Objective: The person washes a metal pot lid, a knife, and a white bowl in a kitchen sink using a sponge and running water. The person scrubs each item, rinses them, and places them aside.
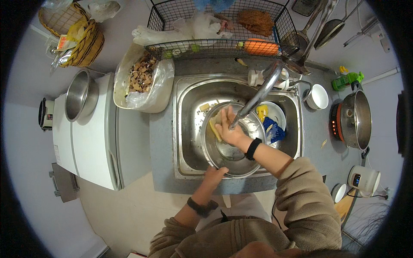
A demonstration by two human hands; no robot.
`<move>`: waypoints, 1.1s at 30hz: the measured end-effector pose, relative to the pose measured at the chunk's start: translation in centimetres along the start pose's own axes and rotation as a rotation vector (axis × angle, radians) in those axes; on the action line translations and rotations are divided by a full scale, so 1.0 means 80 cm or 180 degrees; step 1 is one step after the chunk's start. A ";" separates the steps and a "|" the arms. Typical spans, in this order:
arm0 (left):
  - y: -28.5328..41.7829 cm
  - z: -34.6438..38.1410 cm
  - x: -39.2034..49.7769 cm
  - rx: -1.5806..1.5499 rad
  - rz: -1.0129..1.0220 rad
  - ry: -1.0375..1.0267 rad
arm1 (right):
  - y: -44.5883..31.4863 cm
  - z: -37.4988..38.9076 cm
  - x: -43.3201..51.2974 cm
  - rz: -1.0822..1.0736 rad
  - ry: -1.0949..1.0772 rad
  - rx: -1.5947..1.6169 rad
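A stainless-steel basin [208,151] sits tilted in the metal sink [190,142], with some clear water at its bottom. My left hand [215,175] grips its near rim, thumb over the edge. Inside the basin, beneath the faucet [263,90], is my right hand [230,130] with its fingers spread. A pale yellow stick-like piece [215,130] lies beside the right thumb; whether they touch is unclear. Part of my right palm is hidden by the spout. To the basin's right are a white bowl [280,113], a yellow item [262,111] and a crumpled blue wrapper [274,129].
A lined bin [161,96] of brown scraps stands left of the sink, near a white refrigerator [90,135] bearing a metal bowl [80,96]. Rightward are a white cup [317,96] and a pot [358,119] on a lit cooker. A wire basket [209,43] stands behind.
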State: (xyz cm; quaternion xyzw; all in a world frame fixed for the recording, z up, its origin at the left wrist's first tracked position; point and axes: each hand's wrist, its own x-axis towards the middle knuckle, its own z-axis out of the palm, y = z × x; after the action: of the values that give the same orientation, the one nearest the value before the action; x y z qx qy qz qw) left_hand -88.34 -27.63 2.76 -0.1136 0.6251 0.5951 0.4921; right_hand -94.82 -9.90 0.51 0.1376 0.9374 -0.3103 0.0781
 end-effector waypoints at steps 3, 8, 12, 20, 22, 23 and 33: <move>0.010 -0.001 0.002 -0.0113 -0.0010 -0.0067 | -0.038 -0.005 -0.022 -0.0695 -0.0447 0.0145; 0.025 -0.011 -0.001 -0.0398 -0.0153 -0.0089 | -0.057 -0.026 -0.047 -0.1496 -0.0717 0.0352; 0.019 -0.014 0.001 -0.0357 -0.0139 -0.0274 | -0.035 -0.019 -0.010 -0.1738 -0.0145 -0.0072; 0.001 -0.018 0.010 0.0382 -0.0042 -0.0118 | -0.015 -0.011 0.019 -0.1149 0.0241 -0.0411; 0.003 -0.022 0.010 0.0291 -0.0195 -0.0033 | -0.030 -0.006 0.007 -0.1991 -0.0064 -0.0488; 0.004 -0.023 0.008 0.0267 -0.0188 -0.0029 | -0.033 -0.005 0.005 -0.1823 -0.0260 -0.0394; 0.018 -0.028 -0.010 0.0772 0.0356 0.0045 | 0.000 -0.001 0.030 -0.0542 0.0773 -0.0797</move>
State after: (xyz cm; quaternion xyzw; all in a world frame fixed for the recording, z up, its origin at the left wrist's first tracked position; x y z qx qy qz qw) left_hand -90.09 -29.53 3.83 -0.0225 0.7013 0.5408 0.4639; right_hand -97.09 -9.37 0.05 0.0834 0.9795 -0.1779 -0.0456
